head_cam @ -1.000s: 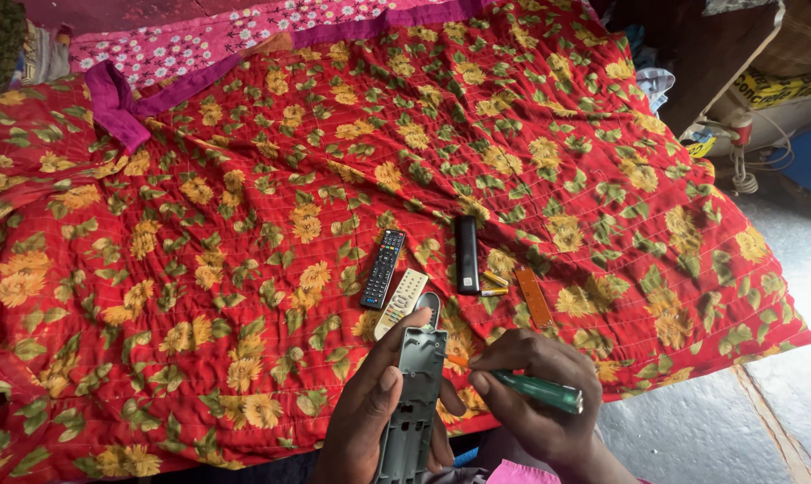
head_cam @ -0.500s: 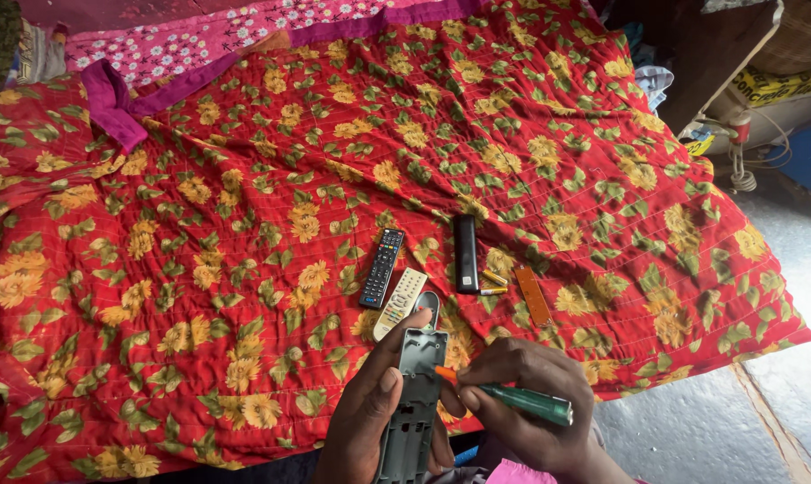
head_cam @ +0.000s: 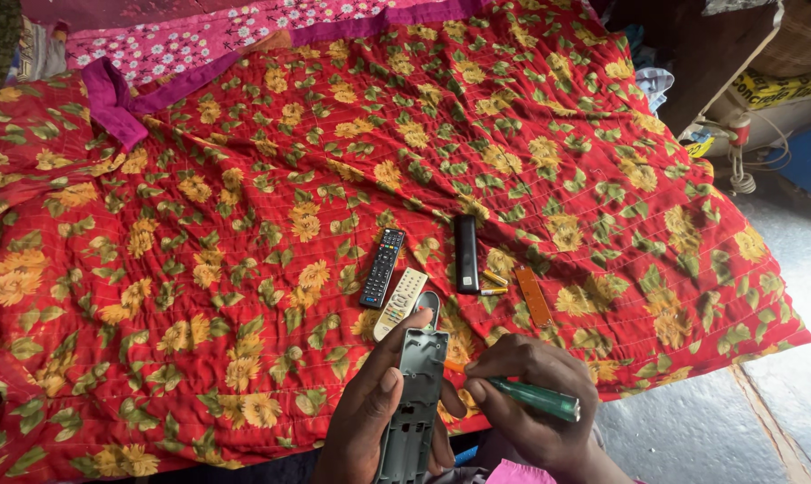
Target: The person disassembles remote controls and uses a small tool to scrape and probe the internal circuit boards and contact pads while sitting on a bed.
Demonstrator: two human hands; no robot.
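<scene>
Down at six o'clock, the left hand (head_cam: 369, 421) is closed around a grey remote (head_cam: 414, 403), back side up. Just beside it, the right hand (head_cam: 531, 403) pinches a green screwdriver (head_cam: 535, 399) against the remote's edge. At twelve o'clock on the red floral quilt (head_cam: 244, 206) lie a black remote (head_cam: 383, 267), a white remote (head_cam: 400, 303) and a black cover (head_cam: 465, 254).

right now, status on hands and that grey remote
Left hand grips grey plastic remote shell. Right hand holds green-handled screwdriver at it. Nothing blocking.
</scene>
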